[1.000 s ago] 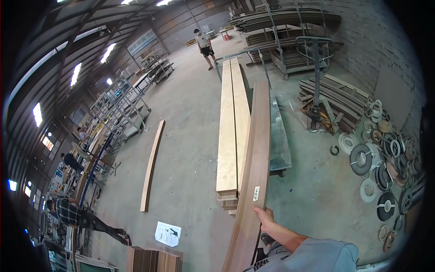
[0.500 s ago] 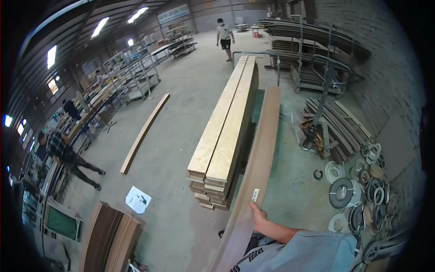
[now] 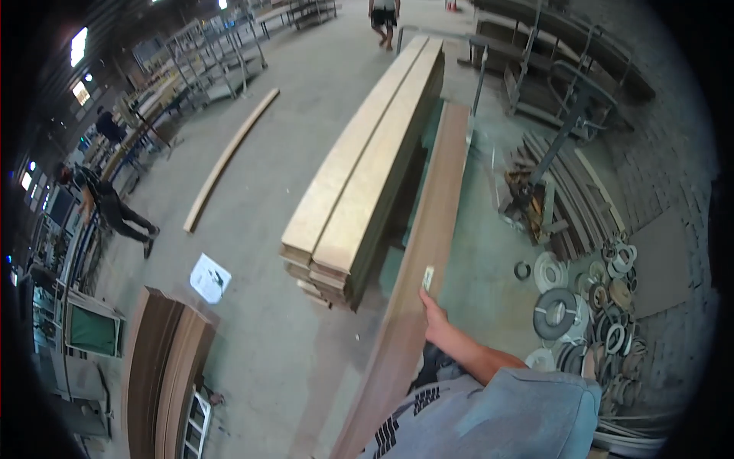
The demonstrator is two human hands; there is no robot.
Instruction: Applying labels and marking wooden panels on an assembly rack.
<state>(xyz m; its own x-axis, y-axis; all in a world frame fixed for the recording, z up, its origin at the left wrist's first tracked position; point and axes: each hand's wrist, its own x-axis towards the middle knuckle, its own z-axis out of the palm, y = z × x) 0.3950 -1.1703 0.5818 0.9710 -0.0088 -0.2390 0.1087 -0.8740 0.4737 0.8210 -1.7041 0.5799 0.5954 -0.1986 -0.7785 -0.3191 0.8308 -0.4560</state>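
A long brown wooden board (image 3: 419, 264) slants from the lower edge up along the right of a stack of pale planks (image 3: 359, 176). My right hand (image 3: 434, 315) grips the board's right edge, thumb on the upper face and the other fingers hidden beneath. Just above the thumb is a small pale label (image 3: 428, 277) stuck to the board. The board's near end runs out of the picture beside my grey shirt (image 3: 489, 417). My left hand does not show.
Brown mouldings (image 3: 164, 367) stand stacked at lower left, near a white paper sheet (image 3: 209, 278). A single strip (image 3: 229, 161) lies on the floor. At right are rolls of edging (image 3: 554, 314), a trolley (image 3: 577, 99) and strips (image 3: 569, 199). People (image 3: 115, 203) stand further off.
My view has tipped downward, so the planks and floor items sit higher in the picture. My right hand keeps its hold on the board beside the label.
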